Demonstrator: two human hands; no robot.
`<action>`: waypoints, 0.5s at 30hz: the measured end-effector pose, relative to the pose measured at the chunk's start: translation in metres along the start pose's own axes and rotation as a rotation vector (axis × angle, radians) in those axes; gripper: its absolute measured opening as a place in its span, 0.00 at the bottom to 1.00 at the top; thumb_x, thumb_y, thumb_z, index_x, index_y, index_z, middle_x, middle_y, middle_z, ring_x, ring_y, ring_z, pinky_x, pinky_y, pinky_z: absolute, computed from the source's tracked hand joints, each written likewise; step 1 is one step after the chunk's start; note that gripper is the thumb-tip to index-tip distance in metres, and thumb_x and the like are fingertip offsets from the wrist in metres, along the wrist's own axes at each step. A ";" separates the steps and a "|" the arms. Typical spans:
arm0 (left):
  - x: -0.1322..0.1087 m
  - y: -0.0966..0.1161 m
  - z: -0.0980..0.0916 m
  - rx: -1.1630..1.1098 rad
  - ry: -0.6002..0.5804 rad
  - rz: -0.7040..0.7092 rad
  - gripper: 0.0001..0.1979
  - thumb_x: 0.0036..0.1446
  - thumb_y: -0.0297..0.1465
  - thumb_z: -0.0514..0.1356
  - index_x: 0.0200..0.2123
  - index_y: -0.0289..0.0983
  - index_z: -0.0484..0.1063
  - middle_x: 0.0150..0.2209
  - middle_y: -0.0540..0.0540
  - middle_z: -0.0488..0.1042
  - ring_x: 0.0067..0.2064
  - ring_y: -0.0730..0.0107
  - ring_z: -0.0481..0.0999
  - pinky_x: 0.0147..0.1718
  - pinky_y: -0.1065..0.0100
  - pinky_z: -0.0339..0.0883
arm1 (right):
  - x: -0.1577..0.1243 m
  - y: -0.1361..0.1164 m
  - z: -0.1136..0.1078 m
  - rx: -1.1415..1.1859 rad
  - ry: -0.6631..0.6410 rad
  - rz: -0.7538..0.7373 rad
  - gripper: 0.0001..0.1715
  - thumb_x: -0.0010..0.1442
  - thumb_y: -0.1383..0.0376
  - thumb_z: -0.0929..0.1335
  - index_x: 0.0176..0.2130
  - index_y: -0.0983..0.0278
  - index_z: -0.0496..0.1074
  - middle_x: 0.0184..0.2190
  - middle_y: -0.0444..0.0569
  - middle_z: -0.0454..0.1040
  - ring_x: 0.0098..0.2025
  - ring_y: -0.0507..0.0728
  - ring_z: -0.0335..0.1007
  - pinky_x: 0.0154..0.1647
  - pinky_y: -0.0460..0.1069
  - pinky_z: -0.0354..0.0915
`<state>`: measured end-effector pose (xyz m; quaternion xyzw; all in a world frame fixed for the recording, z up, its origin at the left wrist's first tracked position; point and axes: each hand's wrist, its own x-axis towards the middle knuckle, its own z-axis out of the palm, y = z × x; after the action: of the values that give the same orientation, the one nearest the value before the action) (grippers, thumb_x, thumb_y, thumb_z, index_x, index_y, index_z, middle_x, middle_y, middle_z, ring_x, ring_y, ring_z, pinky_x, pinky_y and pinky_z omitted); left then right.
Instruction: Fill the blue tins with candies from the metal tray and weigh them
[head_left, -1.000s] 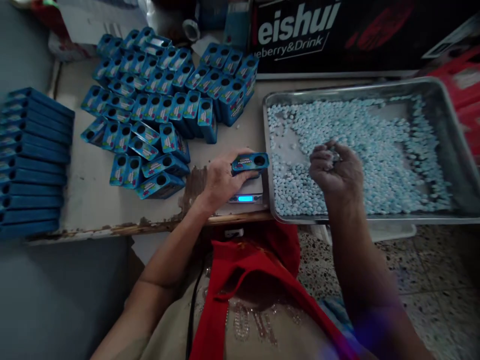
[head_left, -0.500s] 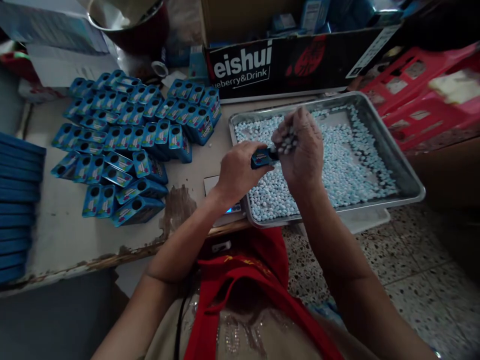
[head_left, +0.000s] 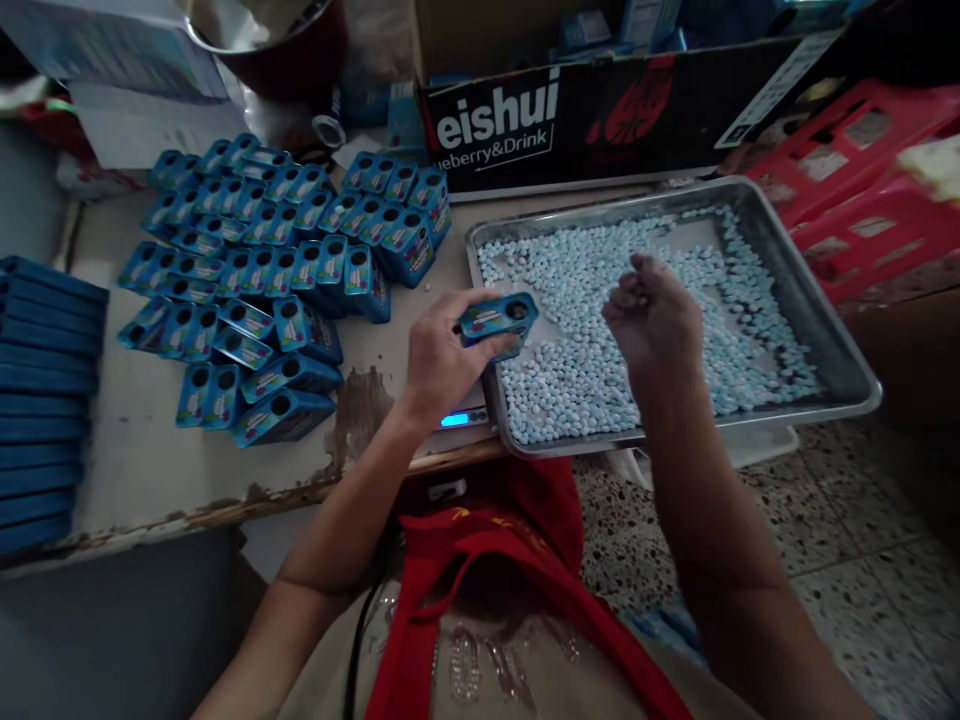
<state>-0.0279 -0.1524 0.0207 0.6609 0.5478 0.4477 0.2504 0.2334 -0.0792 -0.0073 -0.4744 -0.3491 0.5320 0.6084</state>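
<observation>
My left hand (head_left: 442, 355) grips a small blue candy box (head_left: 487, 318), tilted so that the round dark hole in its end faces right. Below this hand, a digital scale (head_left: 459, 419) shows its lit blue display; the rest is mostly covered. My right hand (head_left: 664, 315) hovers above the metal tray (head_left: 840, 385), fingers curled in, with a few pale pellets showing at the fingertips. Small white and light-blue candies (head_left: 577, 385) spread across the tray, thinner toward its right side.
Many similar blue boxes (head_left: 259, 270) stand in rows on the worn table (head_left: 150, 430), holes upward. Blue flat packs (head_left: 45, 400) are stacked at far left. Behind the tray stands a black printed carton (head_left: 570, 120); a red plastic crate (head_left: 862, 190) is to its right. A dark red bowl (head_left: 277, 60) sits at the back.
My hands have moved apart: the left drew back left with the box, the right moved right, away from its hole. Fewer candies show in my right hand. The view shifted slightly.
</observation>
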 end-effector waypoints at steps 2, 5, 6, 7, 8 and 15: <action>-0.013 -0.007 -0.026 -0.052 0.000 -0.075 0.22 0.58 0.29 0.80 0.55 0.40 0.84 0.49 0.47 0.87 0.47 0.61 0.87 0.49 0.64 0.82 | -0.010 0.004 -0.015 -0.199 -0.123 0.114 0.20 0.51 0.54 0.80 0.37 0.58 0.73 0.27 0.38 0.62 0.27 0.50 0.52 0.29 0.48 0.50; -0.033 -0.022 -0.053 -0.045 0.008 -0.100 0.21 0.59 0.33 0.80 0.55 0.41 0.84 0.48 0.47 0.86 0.47 0.61 0.87 0.50 0.64 0.82 | -0.021 -0.001 -0.030 -0.631 -0.404 0.261 0.19 0.50 0.54 0.78 0.39 0.60 0.77 0.23 0.39 0.64 0.26 0.52 0.55 0.30 0.50 0.50; -0.039 -0.028 -0.057 -0.024 0.015 -0.088 0.20 0.60 0.34 0.80 0.54 0.41 0.85 0.48 0.46 0.86 0.48 0.60 0.86 0.51 0.63 0.82 | -0.023 -0.006 -0.032 -0.787 -0.479 0.275 0.17 0.52 0.55 0.76 0.39 0.61 0.77 0.23 0.41 0.66 0.27 0.53 0.57 0.30 0.50 0.53; -0.045 -0.035 -0.059 0.001 0.018 -0.077 0.20 0.60 0.35 0.80 0.53 0.41 0.85 0.49 0.46 0.86 0.49 0.60 0.86 0.53 0.63 0.81 | -0.025 -0.012 -0.031 -0.941 -0.542 0.272 0.14 0.54 0.56 0.74 0.39 0.61 0.78 0.24 0.43 0.69 0.28 0.54 0.61 0.32 0.51 0.55; -0.050 -0.041 -0.059 0.025 0.015 -0.068 0.19 0.60 0.36 0.80 0.53 0.41 0.85 0.49 0.45 0.86 0.50 0.59 0.86 0.54 0.62 0.81 | -0.026 -0.018 -0.028 -1.089 -0.598 0.254 0.11 0.57 0.58 0.72 0.38 0.62 0.79 0.26 0.45 0.73 0.29 0.55 0.64 0.33 0.52 0.58; -0.070 -0.064 -0.051 0.051 0.002 0.022 0.37 0.57 0.35 0.82 0.67 0.43 0.76 0.59 0.41 0.84 0.60 0.56 0.85 0.62 0.59 0.80 | -0.056 -0.047 0.043 -1.493 -0.856 -0.131 0.13 0.66 0.70 0.66 0.41 0.62 0.82 0.38 0.57 0.85 0.38 0.60 0.76 0.40 0.55 0.62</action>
<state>-0.1039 -0.2095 -0.0297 0.6724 0.5520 0.4370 0.2283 0.1980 -0.1244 0.0545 -0.4877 -0.8332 0.2600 -0.0170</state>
